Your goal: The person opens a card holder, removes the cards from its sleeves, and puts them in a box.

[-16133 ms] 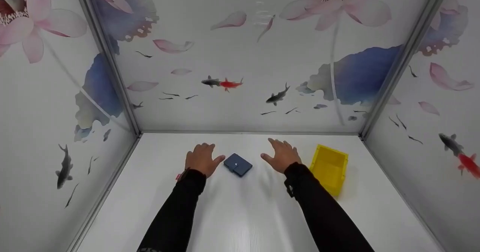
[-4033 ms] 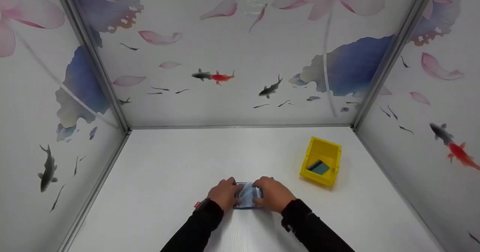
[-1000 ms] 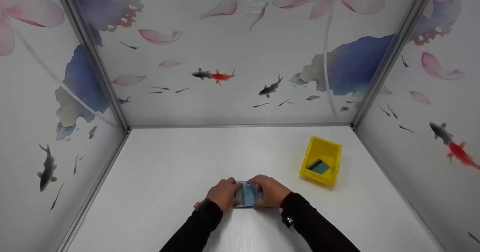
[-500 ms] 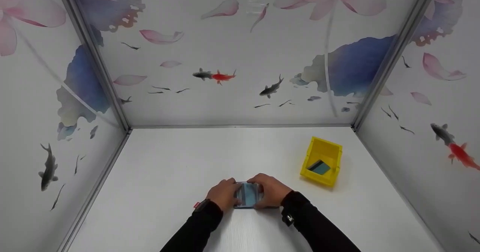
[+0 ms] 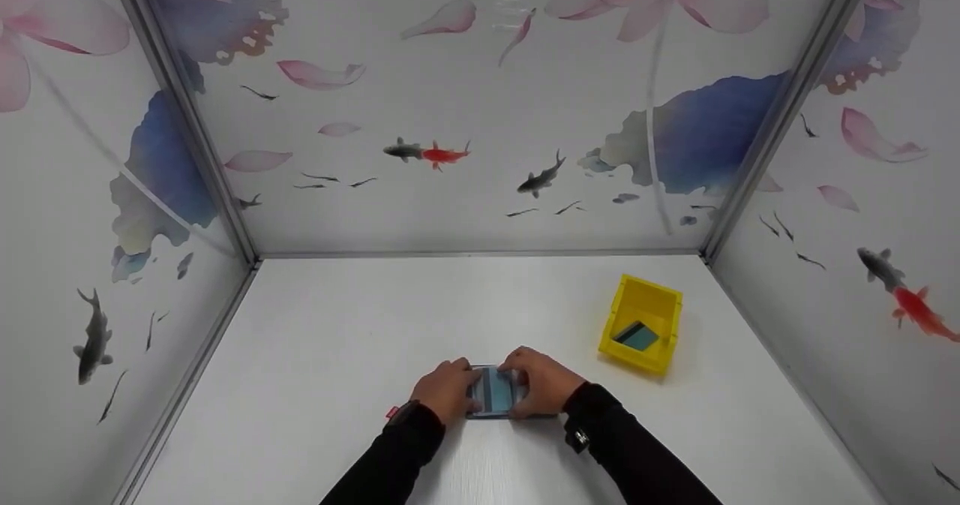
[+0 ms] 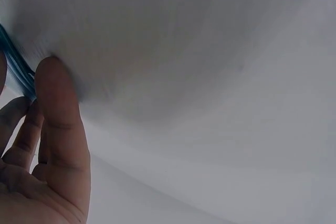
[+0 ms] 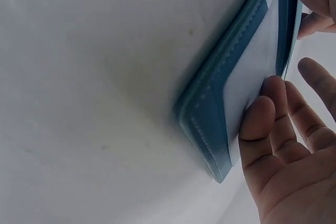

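Because its stitched blue cover looks like thin leather or imitation leather, the card wallet (image 7: pixel 207 114) should be light and fairly soft, bending easily at its fold yet firm along its sewn edges. Its pale inner leaves (image 7: pixel 252 72) look slick and floppy, so I would expect fingertips to slide on them. The cover's edge seems the surer place to hold, with a light pinch on a leaf's outer margin. Nothing appears breakable, though thin plastic could crease.

The card wallet lies open on the white counter (image 5: pixel 375 310), directly between my two hands and touched by both. My left hand (image 5: pixel 444 392) grips its left edge, thumb on the side nearer me, fingers beyond. My right hand (image 5: pixel 549 383) is curled nearly closed at the right side, thumb and fingers apparently pinching the leaves, with the cover lying beneath; I cannot tell whether one leaf or several are caught. Between the hands shows what looks like a pale blue card (image 5: pixel 498 389). Farther off to my right, well apart, a yellow bin (image 5: pixel 654 299) holds a blue-green card (image 5: pixel 640 336) with a dark stripe.
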{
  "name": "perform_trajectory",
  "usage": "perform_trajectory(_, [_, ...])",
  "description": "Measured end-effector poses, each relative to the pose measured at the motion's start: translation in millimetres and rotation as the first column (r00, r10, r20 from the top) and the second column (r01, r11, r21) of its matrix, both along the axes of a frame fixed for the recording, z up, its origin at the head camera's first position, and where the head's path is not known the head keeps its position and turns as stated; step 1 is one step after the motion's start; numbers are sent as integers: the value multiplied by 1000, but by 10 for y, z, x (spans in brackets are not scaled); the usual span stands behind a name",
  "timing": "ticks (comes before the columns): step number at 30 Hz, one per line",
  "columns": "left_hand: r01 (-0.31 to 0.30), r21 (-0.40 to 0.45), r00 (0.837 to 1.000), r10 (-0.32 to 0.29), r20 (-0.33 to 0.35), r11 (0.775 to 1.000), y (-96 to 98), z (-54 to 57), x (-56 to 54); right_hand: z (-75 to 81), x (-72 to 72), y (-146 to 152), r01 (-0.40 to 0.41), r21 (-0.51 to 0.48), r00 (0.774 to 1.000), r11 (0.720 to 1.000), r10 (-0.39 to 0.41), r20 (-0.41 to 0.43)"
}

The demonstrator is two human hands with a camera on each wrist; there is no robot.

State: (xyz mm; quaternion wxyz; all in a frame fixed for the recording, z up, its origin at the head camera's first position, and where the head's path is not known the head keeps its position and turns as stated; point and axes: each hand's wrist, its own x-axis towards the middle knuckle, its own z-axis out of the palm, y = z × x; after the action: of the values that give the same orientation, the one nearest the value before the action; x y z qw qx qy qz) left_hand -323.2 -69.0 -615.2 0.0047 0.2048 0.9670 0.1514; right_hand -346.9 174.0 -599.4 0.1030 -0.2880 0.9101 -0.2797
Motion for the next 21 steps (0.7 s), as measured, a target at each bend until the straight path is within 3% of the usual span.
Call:
perform_trajectory(3, [6,-16,1000,-7,-27,1000,-5,-45,-13,-5,-6,-4,-9,5,1000,1000,9,-5])
perform_trajectory(11, [7,-19,1000,-7,-20,1000,9,-2,-7,-1,-1,-6,-18,46,999,999,20,-51])
perform_trajectory(21, [17,-32,999,-18,-34,999,-3,25,20,0,23,99,24,42,1000,999,-24,-3])
